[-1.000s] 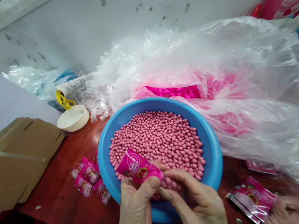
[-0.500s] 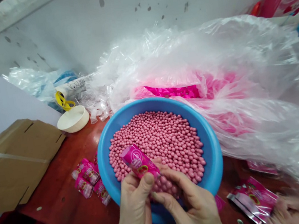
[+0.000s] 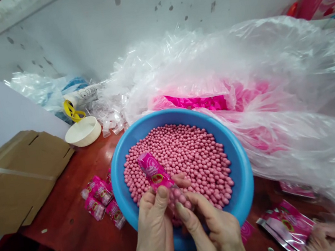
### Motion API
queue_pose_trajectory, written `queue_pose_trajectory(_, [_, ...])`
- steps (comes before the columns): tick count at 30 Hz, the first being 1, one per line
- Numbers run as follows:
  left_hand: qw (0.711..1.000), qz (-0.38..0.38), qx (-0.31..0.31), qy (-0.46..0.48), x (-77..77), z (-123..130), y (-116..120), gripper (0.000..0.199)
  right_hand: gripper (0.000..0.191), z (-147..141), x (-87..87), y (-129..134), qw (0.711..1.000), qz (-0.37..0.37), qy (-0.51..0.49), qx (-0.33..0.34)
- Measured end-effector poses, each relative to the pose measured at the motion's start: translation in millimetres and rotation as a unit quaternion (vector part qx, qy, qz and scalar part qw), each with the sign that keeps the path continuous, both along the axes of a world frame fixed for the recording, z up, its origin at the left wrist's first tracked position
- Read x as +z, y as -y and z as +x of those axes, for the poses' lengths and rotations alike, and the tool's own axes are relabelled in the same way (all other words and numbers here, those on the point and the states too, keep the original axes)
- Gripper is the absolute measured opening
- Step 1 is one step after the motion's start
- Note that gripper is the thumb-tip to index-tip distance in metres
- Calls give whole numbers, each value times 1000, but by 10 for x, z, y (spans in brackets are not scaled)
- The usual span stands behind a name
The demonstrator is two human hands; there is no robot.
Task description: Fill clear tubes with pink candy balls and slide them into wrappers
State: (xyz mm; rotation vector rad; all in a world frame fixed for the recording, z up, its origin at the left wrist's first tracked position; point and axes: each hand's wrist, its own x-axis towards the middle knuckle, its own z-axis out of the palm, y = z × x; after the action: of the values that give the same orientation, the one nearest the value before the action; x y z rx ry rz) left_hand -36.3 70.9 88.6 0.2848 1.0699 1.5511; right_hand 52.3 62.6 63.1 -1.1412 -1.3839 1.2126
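Observation:
A pink packet (image 3: 156,172) with a clear lower part holding several pink balls is over the near side of a blue basin (image 3: 242,164). My left hand (image 3: 153,225) pinches the packet's middle between thumb and fingers. On the clear end, the thumb and fingers of my right hand (image 3: 213,224) are closed around the balls. Many pink balls (image 3: 184,148) fill the basin under the packet. Left of the basin, several filled pink packets (image 3: 101,197) lie on the red table (image 3: 77,237).
A white dish (image 3: 83,132) and yellow tape (image 3: 73,113) are at the back left, beside flattened cardboard (image 3: 20,178). Large plastic bags (image 3: 290,135) lie behind and right. At the lower right, another person's hand (image 3: 331,237) is near pink pouches (image 3: 286,225).
The packet's upper end has tilted more upright, and my right fingers have closed further over the balls in its clear end. The view has shifted slightly.

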Motion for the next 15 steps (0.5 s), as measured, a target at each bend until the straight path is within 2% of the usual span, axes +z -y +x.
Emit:
queue_pose_trajectory(4, [1000, 9, 10, 26, 20, -17, 22, 36, 27, 68, 111, -100, 989, -109, -75, 71])
queue_pose_trajectory(7, [999, 3, 19, 29, 19, -27, 8, 37, 32, 96, 172, -147, 974, -171, -122, 83])
queue_pose_trajectory(10, [999, -9, 23, 23, -5, -4, -1, 34, 32, 88, 193, -153, 965, -199, -149, 81])
queue_pose_trajectory(15, [997, -27, 74, -2, -27, 74, 39, 28, 34, 65, 174, -132, 966, -205, -138, 76])
